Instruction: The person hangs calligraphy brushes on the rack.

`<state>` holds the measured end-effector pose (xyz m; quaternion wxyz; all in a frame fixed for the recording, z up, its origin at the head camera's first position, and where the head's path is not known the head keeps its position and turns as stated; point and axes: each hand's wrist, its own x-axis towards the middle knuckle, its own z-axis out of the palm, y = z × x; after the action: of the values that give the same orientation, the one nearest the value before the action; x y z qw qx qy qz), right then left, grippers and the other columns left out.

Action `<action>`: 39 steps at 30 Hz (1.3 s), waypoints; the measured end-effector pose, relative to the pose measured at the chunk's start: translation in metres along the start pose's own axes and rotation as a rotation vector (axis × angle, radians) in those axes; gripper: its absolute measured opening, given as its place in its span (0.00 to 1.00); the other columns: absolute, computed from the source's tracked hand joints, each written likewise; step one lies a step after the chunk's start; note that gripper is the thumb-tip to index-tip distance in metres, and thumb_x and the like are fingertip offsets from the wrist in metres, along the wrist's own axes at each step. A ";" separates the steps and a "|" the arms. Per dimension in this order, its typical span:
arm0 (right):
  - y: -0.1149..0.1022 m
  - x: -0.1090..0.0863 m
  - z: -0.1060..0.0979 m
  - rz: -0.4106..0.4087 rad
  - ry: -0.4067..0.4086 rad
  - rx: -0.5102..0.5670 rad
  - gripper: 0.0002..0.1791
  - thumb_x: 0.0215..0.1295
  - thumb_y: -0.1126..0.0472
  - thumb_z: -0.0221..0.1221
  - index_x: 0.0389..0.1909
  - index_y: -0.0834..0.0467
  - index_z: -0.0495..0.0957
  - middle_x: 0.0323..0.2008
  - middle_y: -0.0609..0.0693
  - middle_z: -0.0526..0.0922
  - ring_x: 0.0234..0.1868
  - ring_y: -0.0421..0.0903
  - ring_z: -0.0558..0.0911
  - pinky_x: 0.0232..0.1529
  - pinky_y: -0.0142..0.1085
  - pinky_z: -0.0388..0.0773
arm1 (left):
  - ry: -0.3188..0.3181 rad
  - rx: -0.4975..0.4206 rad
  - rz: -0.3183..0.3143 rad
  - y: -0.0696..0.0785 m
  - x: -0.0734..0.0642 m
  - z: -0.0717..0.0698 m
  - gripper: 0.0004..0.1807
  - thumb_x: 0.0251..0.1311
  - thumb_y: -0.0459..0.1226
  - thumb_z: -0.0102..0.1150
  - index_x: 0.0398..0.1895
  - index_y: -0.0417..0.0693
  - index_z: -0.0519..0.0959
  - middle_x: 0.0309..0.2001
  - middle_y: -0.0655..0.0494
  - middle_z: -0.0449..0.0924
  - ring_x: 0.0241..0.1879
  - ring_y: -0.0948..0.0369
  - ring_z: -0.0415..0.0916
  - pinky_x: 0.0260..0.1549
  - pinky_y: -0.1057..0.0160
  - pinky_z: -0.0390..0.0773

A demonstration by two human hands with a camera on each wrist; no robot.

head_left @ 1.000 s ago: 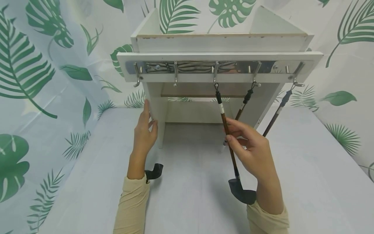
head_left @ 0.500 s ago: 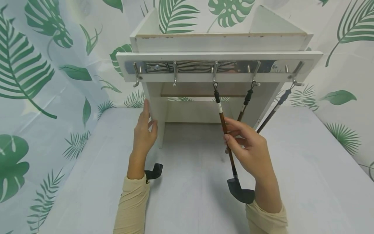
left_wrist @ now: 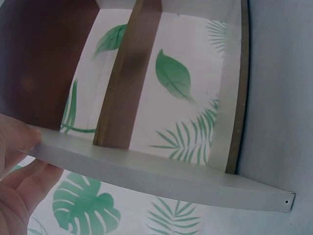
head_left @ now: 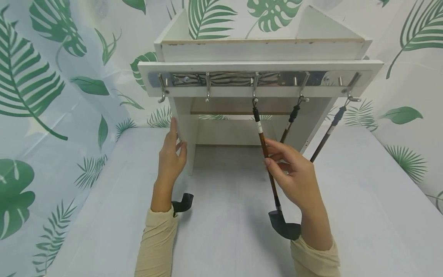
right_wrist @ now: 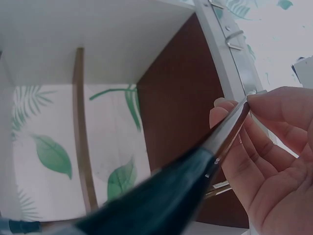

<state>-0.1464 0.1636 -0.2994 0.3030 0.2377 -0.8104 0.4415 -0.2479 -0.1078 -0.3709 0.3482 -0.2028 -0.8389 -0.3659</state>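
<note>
A calligraphy brush (head_left: pixel 263 143) with a brown shaft, white band and black top hangs by its loop at the middle hook (head_left: pixel 255 86). My right hand (head_left: pixel 294 177) pinches its shaft between thumb and fingers; the bristle end is hidden behind the wrist camera. In the right wrist view the dark lower part (right_wrist: pixel 161 191) looms large. Two more such brushes hang to the right, one (head_left: pixel 294 115) partly behind my hand, the other (head_left: pixel 328 132) outermost. My left hand (head_left: pixel 171 156) holds the side panel (left_wrist: pixel 146 174) of the white cabinet, thumb at its front edge, fingers outside.
The white cabinet (head_left: pixel 266 51) has a board with a metal hook rail (head_left: pixel 228 79) across its front. Two hooks at the left carry nothing. Black wrist cameras (head_left: pixel 182 202) sit at both wrists. A leaf-patterned sheet (head_left: pixel 83 46) stands behind, and a pale tabletop (head_left: pixel 228 238) lies below.
My right hand and the held brush have shifted slightly left; the loop sits a little higher at the middle hook. The neighbouring brushes swing slightly. My left hand stays put.
</note>
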 end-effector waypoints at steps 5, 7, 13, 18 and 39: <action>0.001 0.000 0.000 -0.002 0.000 -0.015 0.25 0.51 0.79 0.58 0.52 0.62 0.75 0.37 0.56 0.82 0.33 0.30 0.77 0.34 0.16 0.78 | -0.002 0.002 -0.006 0.000 0.000 0.000 0.39 0.59 0.24 0.49 0.71 0.42 0.44 0.55 0.36 0.66 0.54 0.46 0.70 0.44 0.57 0.82; 0.001 0.000 0.000 -0.003 0.000 -0.020 0.25 0.51 0.79 0.58 0.52 0.62 0.75 0.37 0.56 0.82 0.33 0.30 0.77 0.34 0.16 0.78 | -0.002 0.000 -0.006 0.000 0.000 0.000 0.39 0.59 0.24 0.49 0.71 0.42 0.44 0.55 0.36 0.66 0.54 0.46 0.70 0.44 0.57 0.82; 0.001 0.000 0.000 0.007 -0.005 -0.029 0.25 0.52 0.78 0.58 0.52 0.62 0.75 0.38 0.56 0.82 0.34 0.30 0.76 0.34 0.15 0.78 | 0.000 -0.004 -0.004 0.000 0.000 0.000 0.39 0.59 0.24 0.49 0.71 0.42 0.45 0.55 0.36 0.66 0.54 0.46 0.71 0.43 0.57 0.82; 0.000 0.000 0.000 0.017 -0.006 -0.027 0.24 0.52 0.78 0.58 0.52 0.62 0.75 0.39 0.56 0.82 0.34 0.30 0.76 0.34 0.15 0.78 | -0.002 -0.005 -0.002 0.000 0.000 0.000 0.39 0.59 0.24 0.49 0.71 0.42 0.44 0.54 0.36 0.67 0.54 0.46 0.71 0.43 0.57 0.82; 0.012 0.001 0.004 0.071 -0.016 -0.050 0.23 0.53 0.76 0.59 0.52 0.61 0.74 0.36 0.56 0.83 0.34 0.30 0.75 0.34 0.14 0.77 | 0.002 -0.013 0.005 0.000 0.000 0.000 0.38 0.59 0.24 0.48 0.71 0.42 0.45 0.53 0.36 0.67 0.53 0.46 0.71 0.44 0.56 0.82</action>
<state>-0.1558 0.1660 -0.3071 0.2864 0.2049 -0.8314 0.4298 -0.2476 -0.1077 -0.3707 0.3486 -0.2066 -0.8357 -0.3707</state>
